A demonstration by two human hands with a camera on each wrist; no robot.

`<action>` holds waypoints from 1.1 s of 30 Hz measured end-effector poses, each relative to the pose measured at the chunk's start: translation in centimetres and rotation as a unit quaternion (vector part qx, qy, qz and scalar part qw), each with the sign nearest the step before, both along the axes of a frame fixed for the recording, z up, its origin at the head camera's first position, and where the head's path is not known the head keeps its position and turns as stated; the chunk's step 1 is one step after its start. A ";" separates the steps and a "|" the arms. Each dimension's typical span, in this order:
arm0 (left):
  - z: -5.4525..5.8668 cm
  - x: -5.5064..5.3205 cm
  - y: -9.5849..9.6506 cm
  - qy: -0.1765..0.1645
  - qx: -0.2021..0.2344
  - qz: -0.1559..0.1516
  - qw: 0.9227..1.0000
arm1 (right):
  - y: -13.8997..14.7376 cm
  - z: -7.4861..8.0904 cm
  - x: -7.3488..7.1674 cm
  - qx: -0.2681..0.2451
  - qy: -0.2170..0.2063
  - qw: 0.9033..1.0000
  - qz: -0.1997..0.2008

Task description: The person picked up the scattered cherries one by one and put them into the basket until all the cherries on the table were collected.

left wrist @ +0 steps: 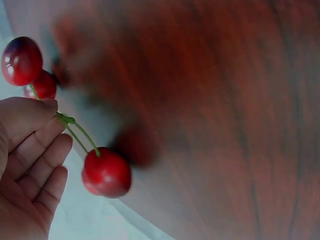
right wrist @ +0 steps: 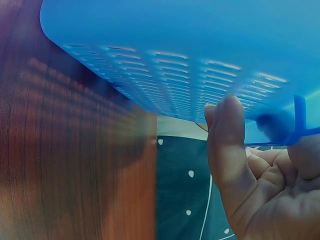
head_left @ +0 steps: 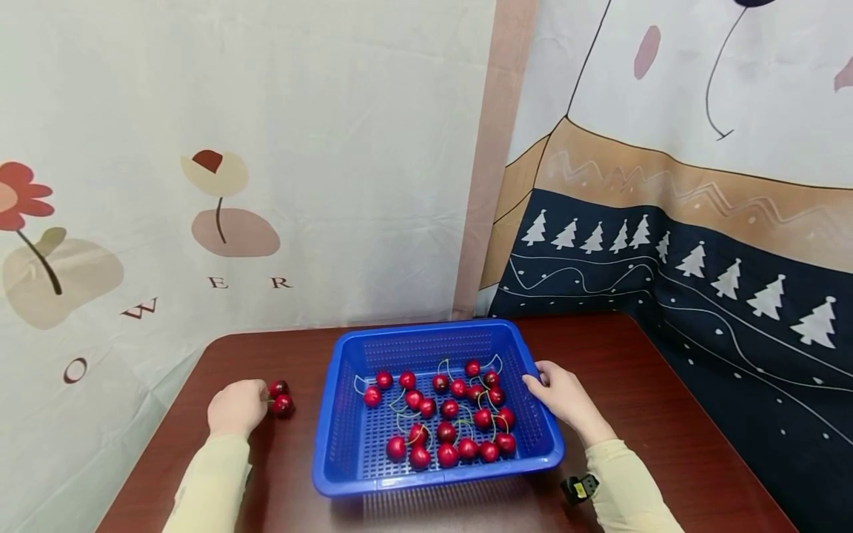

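Observation:
My left hand (head_left: 237, 409) pinches the green stems (left wrist: 73, 120) of several red cherries (left wrist: 108, 171) between thumb and fingers, over the table's left side. In the left wrist view some hang below the fingertips, and a dark red cherry (left wrist: 22, 61) shows above the thumb. A blue perforated plastic basket (head_left: 426, 486) stands in the middle, with many red cherries (head_left: 449, 409) spread over its bottom, most with stems. At its right side, my right hand (head_left: 566, 396) grips the rim. The right wrist view has fingers (right wrist: 228, 145) against the slotted wall (right wrist: 172, 75).
A dark reddish-brown wooden table (head_left: 640, 385) lies beneath everything. Behind it hangs a pale printed curtain (head_left: 346, 185), with a dark tree-patterned cloth (head_left: 600, 252) along the right. A small black device (head_left: 580, 488) is at the right sleeve.

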State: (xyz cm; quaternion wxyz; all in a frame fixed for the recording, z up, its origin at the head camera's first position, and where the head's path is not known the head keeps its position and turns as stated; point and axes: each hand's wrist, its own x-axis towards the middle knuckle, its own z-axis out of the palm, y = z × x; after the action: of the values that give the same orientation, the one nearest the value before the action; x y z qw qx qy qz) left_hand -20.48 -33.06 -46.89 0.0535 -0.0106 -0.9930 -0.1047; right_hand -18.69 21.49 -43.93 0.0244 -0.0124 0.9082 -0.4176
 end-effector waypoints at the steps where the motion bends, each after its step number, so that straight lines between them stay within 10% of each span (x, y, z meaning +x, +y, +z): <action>1: 0.2 0.0 0.0 -0.001 0.010 0.005 1.000 | 0.0 0.0 0.0 0.001 0.000 1.000 -0.001; 16: 3.0 0.0 0.6 0.013 0.095 0.053 0.994 | 0.0 0.1 -0.1 -0.007 -0.003 1.000 0.002; 33: 7.4 -0.1 2.9 0.148 0.148 0.043 0.977 | 0.1 -0.1 0.0 -0.003 -0.001 1.000 -0.002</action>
State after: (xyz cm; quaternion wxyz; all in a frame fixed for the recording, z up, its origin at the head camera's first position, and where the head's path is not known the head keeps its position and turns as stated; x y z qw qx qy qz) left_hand -20.63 -30.18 -39.53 0.2053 0.0248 -0.9472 -0.2452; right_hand -18.68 21.54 -44.04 0.0245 -0.0104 0.9069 -0.4204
